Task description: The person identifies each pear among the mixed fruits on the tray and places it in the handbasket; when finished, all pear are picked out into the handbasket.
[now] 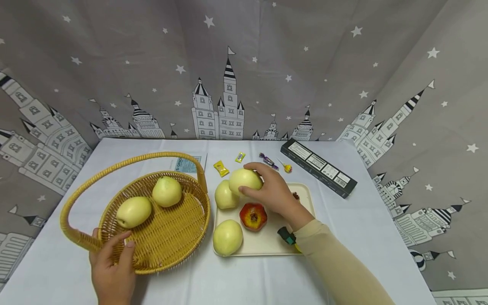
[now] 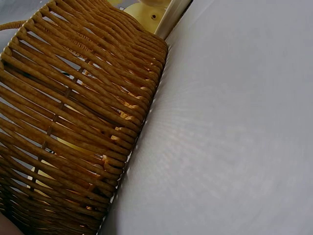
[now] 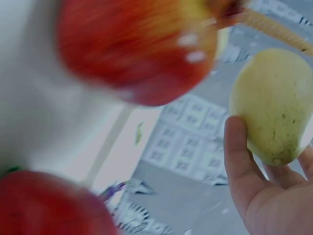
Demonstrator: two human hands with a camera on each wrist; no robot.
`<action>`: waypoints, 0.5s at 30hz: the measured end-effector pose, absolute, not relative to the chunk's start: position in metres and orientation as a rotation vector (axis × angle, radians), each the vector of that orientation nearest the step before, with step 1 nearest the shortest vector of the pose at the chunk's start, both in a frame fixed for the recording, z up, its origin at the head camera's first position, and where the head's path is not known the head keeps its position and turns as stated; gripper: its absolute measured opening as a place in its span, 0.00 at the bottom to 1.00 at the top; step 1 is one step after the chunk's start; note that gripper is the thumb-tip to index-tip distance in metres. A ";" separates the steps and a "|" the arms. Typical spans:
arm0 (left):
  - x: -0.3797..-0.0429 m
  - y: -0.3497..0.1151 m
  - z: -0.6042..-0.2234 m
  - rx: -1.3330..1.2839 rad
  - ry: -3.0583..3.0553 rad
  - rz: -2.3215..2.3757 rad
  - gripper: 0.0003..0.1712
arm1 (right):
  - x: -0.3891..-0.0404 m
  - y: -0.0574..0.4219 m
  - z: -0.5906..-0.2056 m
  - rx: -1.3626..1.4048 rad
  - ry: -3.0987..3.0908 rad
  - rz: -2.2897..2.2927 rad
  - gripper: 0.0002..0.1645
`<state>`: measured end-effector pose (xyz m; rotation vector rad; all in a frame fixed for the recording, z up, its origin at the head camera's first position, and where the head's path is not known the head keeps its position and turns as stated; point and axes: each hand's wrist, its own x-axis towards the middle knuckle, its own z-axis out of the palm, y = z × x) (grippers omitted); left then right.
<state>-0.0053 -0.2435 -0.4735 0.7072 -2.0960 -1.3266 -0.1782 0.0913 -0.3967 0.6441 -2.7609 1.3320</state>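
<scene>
My right hand (image 1: 276,190) holds a pale yellow pear (image 1: 244,180) above the back left part of a cream tray (image 1: 274,250); the right wrist view shows thumb and fingers round the pear (image 3: 274,107). On the tray sit two more pears, one at the back (image 1: 225,197) and one in front (image 1: 227,238), beside a red pomegranate (image 1: 253,216). My left hand (image 1: 112,269) grips the near left rim of a wicker basket (image 1: 171,243) with a tall handle. Two pears (image 1: 134,212) lie inside it. Only the woven side of the basket (image 2: 83,107) fills the left wrist view.
Behind the tray lie yellow wrapped sweets (image 1: 221,168), a purple-wrapped sweet (image 1: 268,161) and a lollipop (image 1: 287,168). A long black box (image 1: 318,167) rests at the back right. A printed packet (image 1: 188,164) is partly behind the basket. A dark green object (image 1: 286,235) shows beside my right forearm.
</scene>
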 end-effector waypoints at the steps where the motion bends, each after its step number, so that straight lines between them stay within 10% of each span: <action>1: -0.005 -0.243 -0.473 0.708 -2.095 -1.328 0.14 | -0.176 0.089 -0.392 0.677 -2.754 1.348 0.34; 15: -0.005 -0.244 -0.473 0.680 -2.089 -1.330 0.14 | -0.155 0.037 -0.366 1.225 -2.630 1.562 0.31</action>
